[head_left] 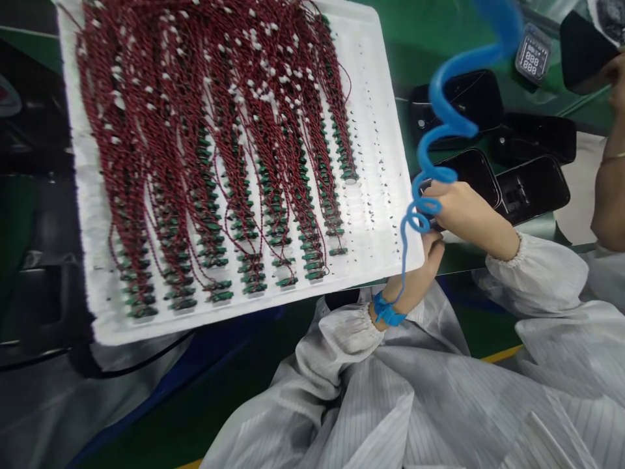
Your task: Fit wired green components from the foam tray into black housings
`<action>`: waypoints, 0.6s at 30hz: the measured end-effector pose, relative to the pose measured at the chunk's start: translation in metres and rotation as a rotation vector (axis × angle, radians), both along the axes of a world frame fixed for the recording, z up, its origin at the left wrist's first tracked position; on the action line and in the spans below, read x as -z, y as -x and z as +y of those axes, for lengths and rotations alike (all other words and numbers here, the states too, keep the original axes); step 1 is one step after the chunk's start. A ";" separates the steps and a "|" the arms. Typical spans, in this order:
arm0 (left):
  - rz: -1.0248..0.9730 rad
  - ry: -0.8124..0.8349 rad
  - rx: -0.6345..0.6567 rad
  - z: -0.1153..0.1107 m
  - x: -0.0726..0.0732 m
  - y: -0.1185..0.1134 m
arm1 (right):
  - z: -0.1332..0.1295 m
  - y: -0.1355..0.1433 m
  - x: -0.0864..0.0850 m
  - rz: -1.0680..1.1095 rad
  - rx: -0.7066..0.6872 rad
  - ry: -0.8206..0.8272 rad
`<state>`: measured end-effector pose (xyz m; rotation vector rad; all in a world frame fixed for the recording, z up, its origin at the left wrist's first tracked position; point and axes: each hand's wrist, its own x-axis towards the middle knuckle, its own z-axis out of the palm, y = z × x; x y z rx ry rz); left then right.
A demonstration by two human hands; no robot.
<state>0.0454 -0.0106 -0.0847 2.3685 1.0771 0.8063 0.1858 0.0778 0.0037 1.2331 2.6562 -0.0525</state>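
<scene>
My left hand, with a blue wrist strap on its wrist, is beside the lower right corner of a white foam tray. Just above it is my right hand, its fingers bent round a small dark object, mostly hidden. Both hands meet at this object, and its kind cannot be made out. A coiled blue cord runs from the strap up past my right hand and covers part of it. Rows of small green circuit boards with twisted dark red wires and white connectors fill much of the tray.
Several black open cases lie right of my hands on the green work surface. A small digital display stands behind them. Another person's arm reaches in at the right edge. Black equipment stands left of the tray.
</scene>
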 end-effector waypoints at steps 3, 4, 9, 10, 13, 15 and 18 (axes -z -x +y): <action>-0.005 -0.018 -0.045 0.000 -0.002 0.001 | 0.002 -0.001 0.002 0.004 0.007 0.000; 0.003 -0.040 -0.057 0.000 -0.002 0.002 | 0.003 -0.001 0.003 0.003 0.016 0.004; 0.035 -0.106 -0.039 0.000 -0.001 0.003 | 0.010 0.004 0.007 -0.010 0.058 0.071; 0.031 -0.095 -0.030 0.000 -0.002 0.003 | 0.011 0.007 0.006 -0.015 0.074 0.081; 0.018 -0.046 -0.028 0.001 -0.004 0.003 | 0.012 0.019 -0.003 -0.076 0.131 0.124; 0.010 -0.023 -0.056 0.001 -0.006 0.000 | 0.012 0.025 -0.010 -0.150 0.151 0.149; -0.010 0.023 -0.148 -0.001 -0.008 -0.008 | 0.011 0.026 -0.015 -0.164 0.099 0.105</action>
